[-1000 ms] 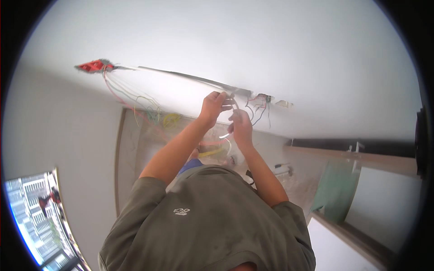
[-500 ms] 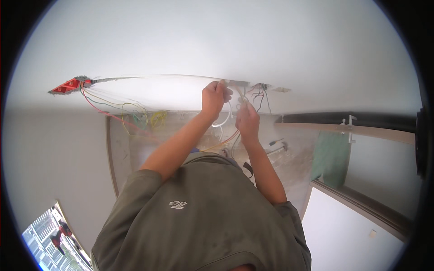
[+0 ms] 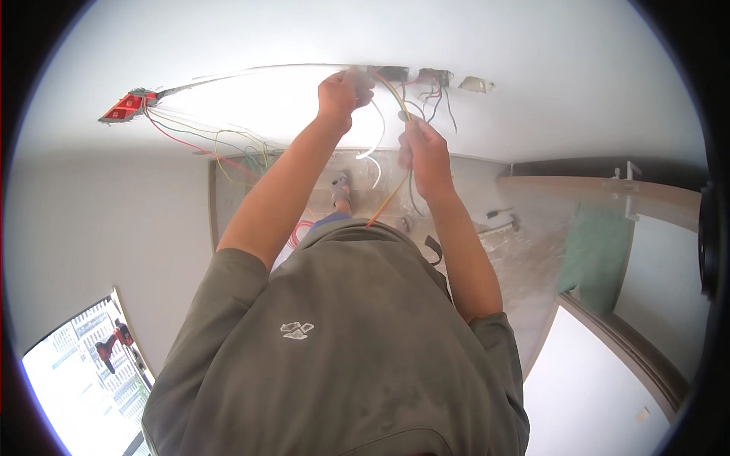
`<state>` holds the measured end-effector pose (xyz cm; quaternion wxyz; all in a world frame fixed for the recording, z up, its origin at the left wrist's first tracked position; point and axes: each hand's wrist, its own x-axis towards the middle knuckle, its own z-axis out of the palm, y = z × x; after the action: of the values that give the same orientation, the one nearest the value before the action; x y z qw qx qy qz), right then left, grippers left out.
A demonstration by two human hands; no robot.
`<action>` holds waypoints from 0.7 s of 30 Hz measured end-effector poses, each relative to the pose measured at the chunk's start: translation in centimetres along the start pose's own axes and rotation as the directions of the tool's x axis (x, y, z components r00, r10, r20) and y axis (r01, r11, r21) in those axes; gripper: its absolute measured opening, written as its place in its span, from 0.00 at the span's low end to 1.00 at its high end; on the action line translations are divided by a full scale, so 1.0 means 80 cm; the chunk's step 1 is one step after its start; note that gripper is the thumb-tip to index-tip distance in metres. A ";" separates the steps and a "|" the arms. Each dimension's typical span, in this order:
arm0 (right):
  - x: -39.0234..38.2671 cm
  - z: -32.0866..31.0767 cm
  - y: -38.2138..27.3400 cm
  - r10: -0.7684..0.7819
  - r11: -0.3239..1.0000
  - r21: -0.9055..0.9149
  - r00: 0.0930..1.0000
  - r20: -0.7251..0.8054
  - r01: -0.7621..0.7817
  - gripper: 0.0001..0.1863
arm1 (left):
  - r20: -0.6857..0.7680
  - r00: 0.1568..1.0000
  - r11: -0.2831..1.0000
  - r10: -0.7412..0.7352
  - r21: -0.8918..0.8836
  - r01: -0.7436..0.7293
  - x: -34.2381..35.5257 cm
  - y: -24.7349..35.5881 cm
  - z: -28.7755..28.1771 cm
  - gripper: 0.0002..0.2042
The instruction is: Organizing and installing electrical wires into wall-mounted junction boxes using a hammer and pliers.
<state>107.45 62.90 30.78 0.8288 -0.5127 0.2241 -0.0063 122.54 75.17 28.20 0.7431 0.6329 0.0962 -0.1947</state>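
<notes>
My left hand [image 3: 342,99] is up at the wall, beside the left end of a dark rectangular wall opening [image 3: 393,74]. Its fingers are pinched together and blurred; what they hold cannot be made out. Lower and to the right, my right hand [image 3: 428,156] is closed around a bundle of yellow, green and reddish electrical wires [image 3: 395,93]. The bundle comes out of that opening, passes through the right hand and hangs down toward my waist. A loose white cable [image 3: 381,128] dangles between my hands.
Right of the opening, a second wall box [image 3: 434,77] has several wires hanging out, near a patched hole [image 3: 477,84]. At far left, colored wires [image 3: 194,131] trail from a red box [image 3: 125,108]. Tools [image 3: 508,224] lie on the dusty floor. A red drill [image 3: 114,346] is by the window.
The view has shifted, so the wall openings sit higher. My right hand has moved lower along the wires, away from the opening; my left hand stays up at the wall.
</notes>
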 end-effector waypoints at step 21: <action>-0.031 -0.017 -0.003 -0.180 0.649 -0.726 0.973 0.142 0.226 0.20 | 0.028 0.996 0.992 0.081 -0.095 -0.079 0.002 -0.009 -0.001 0.13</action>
<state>104.74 62.23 31.39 0.5511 -0.8250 0.1250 0.0068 122.42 75.13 27.47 0.7806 0.5976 0.0679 -0.1700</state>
